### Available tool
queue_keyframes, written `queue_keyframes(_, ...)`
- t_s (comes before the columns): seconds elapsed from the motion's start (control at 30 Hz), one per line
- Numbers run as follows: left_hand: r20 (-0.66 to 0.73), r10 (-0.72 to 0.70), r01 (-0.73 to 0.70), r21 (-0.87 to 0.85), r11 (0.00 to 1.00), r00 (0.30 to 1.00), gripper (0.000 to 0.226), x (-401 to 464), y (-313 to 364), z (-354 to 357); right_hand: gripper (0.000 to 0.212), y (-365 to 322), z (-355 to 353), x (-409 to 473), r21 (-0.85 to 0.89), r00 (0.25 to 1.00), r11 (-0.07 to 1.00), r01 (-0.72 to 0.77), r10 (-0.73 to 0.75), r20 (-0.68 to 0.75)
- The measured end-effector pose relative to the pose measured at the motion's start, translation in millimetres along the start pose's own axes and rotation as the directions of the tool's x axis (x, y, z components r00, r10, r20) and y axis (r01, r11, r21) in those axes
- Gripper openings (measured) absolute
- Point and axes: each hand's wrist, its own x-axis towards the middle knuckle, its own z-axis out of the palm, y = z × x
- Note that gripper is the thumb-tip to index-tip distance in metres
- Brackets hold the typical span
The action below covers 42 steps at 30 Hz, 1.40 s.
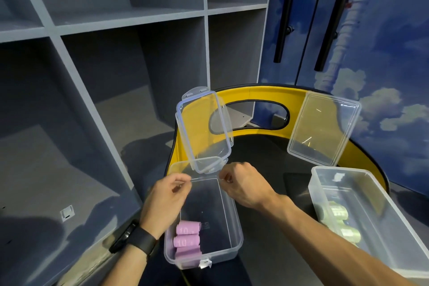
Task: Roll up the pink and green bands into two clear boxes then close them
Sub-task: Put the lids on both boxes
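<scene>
A clear box (235,216) sits at the near centre of a black surface, with three rolled pink bands (187,237) in its near left corner. Its clear lid (204,132) is lifted above the box's far end and tilts away from me. My left hand (164,199) pinches the lid's near left corner, and my right hand (243,183) pinches its near right corner. To the right stands a second clear box (380,195) holding rolled green bands (341,223). That box's lid (325,127) leans against the yellow rim behind it.
The black surface (262,158) is bounded at the back by a curved yellow rim (255,93) with an oval cut-out. Grey cube shelving (92,76) fills the left side. Blue cloud-printed doors with black bar handles (285,11) stand at the right.
</scene>
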Motion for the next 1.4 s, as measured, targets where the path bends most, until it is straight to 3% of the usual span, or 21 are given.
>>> queue_keyframes(0.1,-0.113,-0.081,0.107,0.254,0.961,0.990,0.011,5.2,-12.1,-12.0,0.015,3.4,5.0,-2.7,0.010,0.997,0.997,-0.070,0.071,-0.031)
queue_keyframes(0.27,-0.052,-0.216,0.221,0.363,0.905,0.975,0.029,3.3,-19.6,-15.2,0.017,1.5,10.5,-5.4,0.036,0.976,0.976,-0.216,0.216,0.005)
queue_keyframes(0.43,-0.021,-0.299,0.289,0.337,0.896,0.954,0.027,1.4,-20.5,-20.0,0.018,-2.3,17.5,-5.3,0.002,0.948,0.950,-0.312,0.311,0.062)
queue_keyframes(0.53,-0.022,-0.302,0.291,0.347,0.892,0.953,0.015,0.0,-17.7,-20.7,0.011,-4.1,18.2,-5.4,0.012,0.947,0.949,-0.314,0.313,0.067)
queue_keyframes(0.73,0.000,-0.344,0.326,0.318,0.890,0.939,0.014,-0.6,-12.9,-18.2,0.014,-5.1,17.6,-5.8,0.024,0.947,0.949,-0.316,0.313,0.071)
queue_keyframes(0.87,0.018,-0.345,0.320,0.326,0.889,0.939,0.012,0.4,-13.9,-16.6,0.027,-1.7,18.6,-6.3,0.035,0.938,0.940,-0.341,0.337,0.086)
queue_keyframes(0.97,0.020,-0.345,0.321,0.318,0.892,0.938,0.010,0.3,-11.4,-13.6,0.016,1.9,17.5,-8.4,0.061,0.936,0.935,-0.348,0.344,0.072)
queue_keyframes(1.4,0.125,-0.280,0.236,0.284,0.929,0.952,0.017,0.3,16.8,31.8,0.021,36.2,-10.4,-38.0,0.016,0.910,0.910,-0.415,0.414,0.033)
